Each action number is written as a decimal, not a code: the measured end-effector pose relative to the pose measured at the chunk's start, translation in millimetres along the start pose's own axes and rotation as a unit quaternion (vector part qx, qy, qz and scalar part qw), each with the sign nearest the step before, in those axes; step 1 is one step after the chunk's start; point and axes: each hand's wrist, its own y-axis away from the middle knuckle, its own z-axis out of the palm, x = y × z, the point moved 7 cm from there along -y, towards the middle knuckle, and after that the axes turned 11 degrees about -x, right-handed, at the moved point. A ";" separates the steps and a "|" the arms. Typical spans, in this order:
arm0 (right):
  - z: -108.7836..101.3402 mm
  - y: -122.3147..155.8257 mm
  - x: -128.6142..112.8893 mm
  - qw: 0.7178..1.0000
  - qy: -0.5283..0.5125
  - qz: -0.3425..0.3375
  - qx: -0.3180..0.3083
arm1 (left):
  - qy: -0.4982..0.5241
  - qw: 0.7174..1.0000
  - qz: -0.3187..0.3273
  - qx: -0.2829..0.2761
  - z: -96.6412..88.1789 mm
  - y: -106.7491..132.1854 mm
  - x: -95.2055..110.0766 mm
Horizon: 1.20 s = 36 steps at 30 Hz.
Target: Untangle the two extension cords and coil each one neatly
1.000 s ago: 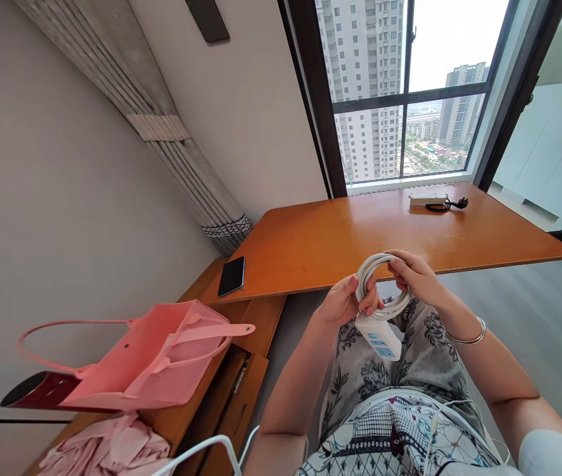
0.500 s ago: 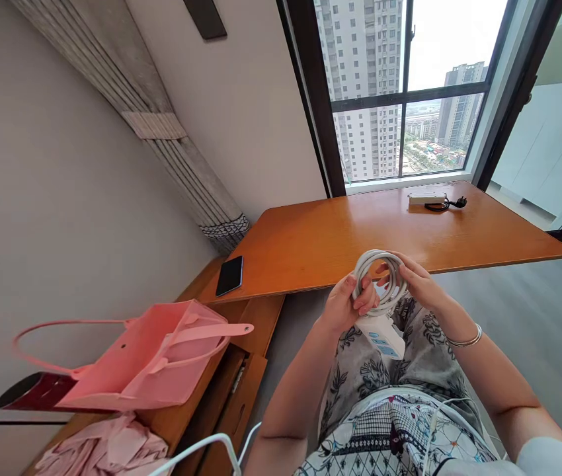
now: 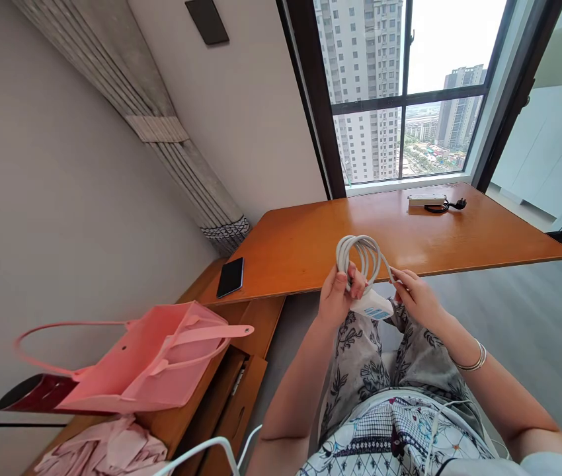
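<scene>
My left hand (image 3: 336,295) is closed round a coil of white cable (image 3: 359,254), held upright just in front of the wooden table's near edge. The white power strip (image 3: 373,305) at the cable's end hangs below the coil, between my hands. My right hand (image 3: 416,297) pinches the strand of cable that runs down from the coil toward the strip. Both hands hover over my lap in patterned trousers.
The orange wooden table (image 3: 311,244) carries a black phone (image 3: 231,276) at its left corner and a second power strip with a black cord (image 3: 434,201) by the window. A pink bag (image 3: 152,360) sits on a lower wooden unit at left.
The coil has been lifted and turned upright in my left hand. My right hand has come off the loop's right side and slid down to a single strand. The power strip has swung up.
</scene>
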 end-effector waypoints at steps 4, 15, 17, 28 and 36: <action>7.5 -5.6 -12.5 0.994 -0.049 0.031 -0.093 | -0.023 0.999 -0.012 -0.035 5.7 2.4 -12.7; 16.5 1.1 -26.1 0.976 -0.213 0.026 0.021 | -0.068 0.992 -0.008 -0.104 25.9 9.5 -22.1; 12.6 5.4 -35.0 0.992 -0.110 -0.028 0.044 | -0.038 0.997 0.009 -0.074 21.9 8.1 -19.4; -2.3 8.0 -57.6 0.963 0.169 -0.209 0.005 | 0.081 0.997 0.002 0.006 13.0 1.5 -14.9; 1.5 8.7 -66.3 0.958 0.165 -0.229 0.056 | 0.115 0.993 -0.028 0.019 8.5 -0.3 -28.5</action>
